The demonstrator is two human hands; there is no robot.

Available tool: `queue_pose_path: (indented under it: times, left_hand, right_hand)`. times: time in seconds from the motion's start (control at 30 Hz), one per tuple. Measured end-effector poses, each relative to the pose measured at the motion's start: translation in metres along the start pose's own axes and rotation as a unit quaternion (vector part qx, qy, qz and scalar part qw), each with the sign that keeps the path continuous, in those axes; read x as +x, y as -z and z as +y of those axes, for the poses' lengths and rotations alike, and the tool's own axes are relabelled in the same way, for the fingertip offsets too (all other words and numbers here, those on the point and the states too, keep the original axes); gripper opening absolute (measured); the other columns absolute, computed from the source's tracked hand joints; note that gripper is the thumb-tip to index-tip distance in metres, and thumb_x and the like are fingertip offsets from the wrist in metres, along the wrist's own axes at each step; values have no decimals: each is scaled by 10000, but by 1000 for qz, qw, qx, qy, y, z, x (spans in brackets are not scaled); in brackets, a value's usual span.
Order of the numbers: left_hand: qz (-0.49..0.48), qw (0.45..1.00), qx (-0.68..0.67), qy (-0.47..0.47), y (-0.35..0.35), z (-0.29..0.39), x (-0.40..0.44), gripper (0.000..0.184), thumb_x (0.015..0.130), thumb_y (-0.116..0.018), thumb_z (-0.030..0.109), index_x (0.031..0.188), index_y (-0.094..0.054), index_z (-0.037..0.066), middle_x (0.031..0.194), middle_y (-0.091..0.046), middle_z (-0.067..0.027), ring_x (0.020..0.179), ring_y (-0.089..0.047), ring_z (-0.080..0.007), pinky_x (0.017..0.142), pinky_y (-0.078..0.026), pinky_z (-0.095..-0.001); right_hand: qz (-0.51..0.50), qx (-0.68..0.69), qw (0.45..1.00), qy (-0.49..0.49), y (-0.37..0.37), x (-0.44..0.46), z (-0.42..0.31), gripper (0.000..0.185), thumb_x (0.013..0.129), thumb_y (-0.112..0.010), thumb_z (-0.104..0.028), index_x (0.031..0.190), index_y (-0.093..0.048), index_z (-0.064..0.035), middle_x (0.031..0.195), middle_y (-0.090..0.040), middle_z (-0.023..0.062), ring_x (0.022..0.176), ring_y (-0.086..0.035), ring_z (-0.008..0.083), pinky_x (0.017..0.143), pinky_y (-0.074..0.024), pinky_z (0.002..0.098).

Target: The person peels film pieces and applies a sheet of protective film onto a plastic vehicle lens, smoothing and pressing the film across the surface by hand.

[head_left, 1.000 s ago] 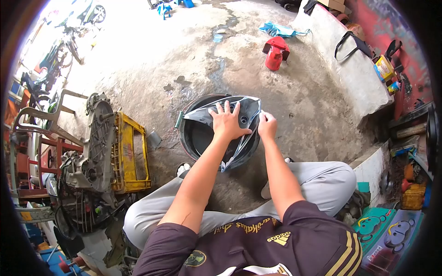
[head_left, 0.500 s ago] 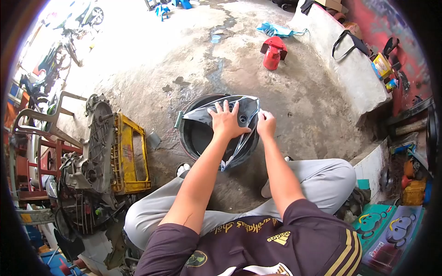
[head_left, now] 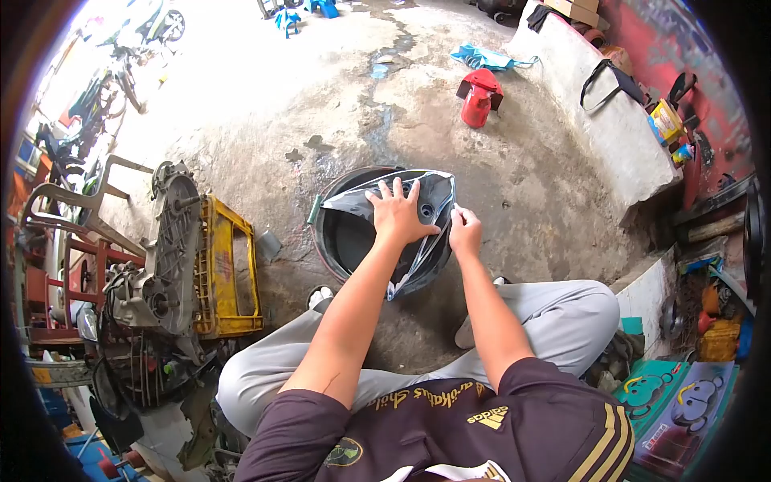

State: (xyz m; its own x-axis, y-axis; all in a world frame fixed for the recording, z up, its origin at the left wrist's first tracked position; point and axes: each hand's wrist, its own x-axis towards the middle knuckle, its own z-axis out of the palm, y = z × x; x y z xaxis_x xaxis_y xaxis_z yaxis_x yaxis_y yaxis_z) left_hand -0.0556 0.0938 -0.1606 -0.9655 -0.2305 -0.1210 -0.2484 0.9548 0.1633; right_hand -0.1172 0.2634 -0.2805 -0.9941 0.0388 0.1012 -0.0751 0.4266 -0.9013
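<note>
A grey, glossy curved panel (head_left: 345, 198) with pale edges and round holes lies across a round black tub (head_left: 331, 245). My left hand (head_left: 397, 215) rests on the panel with its fingers spread and its palm down. Beside the panel's right edge is my right hand (head_left: 465, 230), its fingers pinched together near the rim of the panel. What is between those fingertips, if anything, is too small to make out. The tub stands on the concrete floor in front of my crossed legs.
A yellow crate (head_left: 233, 269) and a metal engine casing (head_left: 173, 249) stand at the left. A red part (head_left: 477, 104) and a light blue cloth (head_left: 484, 57) lie on the floor ahead. A low white ledge (head_left: 598, 132) runs along the right.
My right hand has moved slightly down along the panel's right edge. My left hand stays spread on the panel.
</note>
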Motion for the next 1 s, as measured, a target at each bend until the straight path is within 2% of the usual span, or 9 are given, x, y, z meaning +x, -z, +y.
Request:
queue_pose_path:
  times: [0.13, 0.17, 0.23, 0.47, 0.57, 0.73, 0.9, 0.97, 1.0]
  left_hand:
    - [1, 1000, 5, -1, 1, 1, -2, 1227, 622, -806, 794, 1623, -395, 213, 1655, -379, -204, 1500, -361, -477, 1172, -289, -685]
    - [-1, 1000, 7, -2, 1, 0, -3, 1227, 622, -806, 794, 1623, -395, 213, 1655, -379, -204, 1500, -361, -477, 1172, -289, -685]
    - [2, 1000, 2, -1, 0, 1, -2, 1229, 622, -802, 798, 1623, -395, 212, 1657, -376, -204, 1500, -361, -479, 1172, -290, -684]
    - [-17, 1000, 3, 3, 3, 1, 0, 1227, 633, -796, 799, 1627, -387, 209, 1665, -362, -204, 1501, -359, -479, 1173, -285, -686]
    - [-7, 1000, -1, -3, -1, 0, -1, 1240, 623, -801, 804, 1627, -385, 205, 1652, -375, -227, 1515, -339, -490, 1181, -270, -699]
    - [-9, 1000, 7, 3, 2, 2, -1, 1229, 629, -801, 798, 1624, -390, 208, 1664, -365, -202, 1503, -356, -480, 1175, -280, -689]
    - [-8, 1000, -6, 4, 0, 0, 1, 1229, 622, -809, 795, 1619, -397, 206, 1657, -373, -207, 1512, -346, -481, 1181, -275, -690]
    - [3, 1000, -8, 2, -4, 2, 0, 1229, 617, -815, 794, 1614, -405, 203, 1651, -381, -210, 1518, -339, -479, 1187, -272, -689]
    - [-3, 1000, -5, 3, 0, 2, 1, 1231, 617, -814, 794, 1615, -403, 204, 1649, -382, -211, 1518, -340, -479, 1184, -276, -690]
  right_hand:
    - [26, -13, 999, 45, -10, 23, 6, 255, 958, -674, -167, 1110, -770, 15, 1083, -753, 205, 968, -734, 322, 855, -555, 389]
    - [11, 45, 999, 2, -15, 34, 11, 257, 955, -671, -171, 1107, -770, 11, 1063, -752, 214, 968, -730, 342, 861, -552, 408]
    - [3, -35, 999, -9, -17, 47, 8, 262, 964, -665, -174, 1120, -768, 10, 1040, -755, 212, 966, -731, 342, 870, -551, 410]
    - [19, -31, 999, 4, 2, -7, -24, 264, 963, -663, -151, 1137, -766, 18, 1055, -733, 205, 995, -714, 362, 879, -551, 414]
    - [33, -31, 998, 42, -7, 12, -9, 260, 958, -665, -154, 1127, -768, 14, 1052, -734, 203, 994, -714, 357, 873, -551, 415]
    - [20, -55, 998, 6, -22, 52, 3, 264, 945, -677, -179, 1115, -775, -3, 1018, -742, 196, 962, -718, 360, 855, -551, 423]
    - [8, -55, 998, 19, -7, 12, 0, 267, 939, -685, -172, 1126, -777, -4, 1016, -741, 194, 954, -719, 352, 851, -551, 424]
    - [42, -29, 997, 53, -6, 1, -1, 260, 935, -688, -166, 1113, -777, 2, 1013, -741, 191, 937, -718, 348, 842, -551, 420]
    - [21, -38, 999, 20, -4, 6, -9, 249, 934, -683, -162, 1091, -777, 7, 1016, -743, 194, 949, -717, 358, 847, -550, 421]
